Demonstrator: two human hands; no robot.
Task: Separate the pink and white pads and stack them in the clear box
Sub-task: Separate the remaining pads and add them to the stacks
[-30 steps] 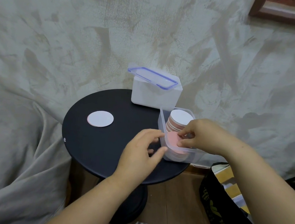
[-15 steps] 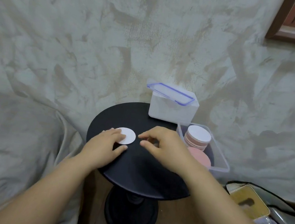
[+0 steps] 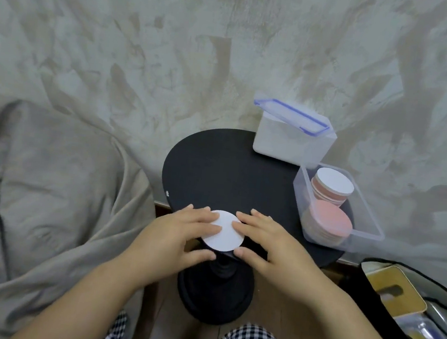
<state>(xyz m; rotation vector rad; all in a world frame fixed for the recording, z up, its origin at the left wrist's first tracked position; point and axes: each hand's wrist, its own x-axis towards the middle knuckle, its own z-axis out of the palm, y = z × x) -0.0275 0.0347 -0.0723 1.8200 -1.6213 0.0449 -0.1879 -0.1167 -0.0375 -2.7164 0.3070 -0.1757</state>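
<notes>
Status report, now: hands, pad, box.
Holding: left hand and right hand pinch one white pad at black table near edge. To the right, clear box holds two stacks. Path to it looks open.

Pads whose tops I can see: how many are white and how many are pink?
White tops: 2, the loose pad and the far stack.
Pink tops: 1, the near stack.
Total: 3.
</notes>
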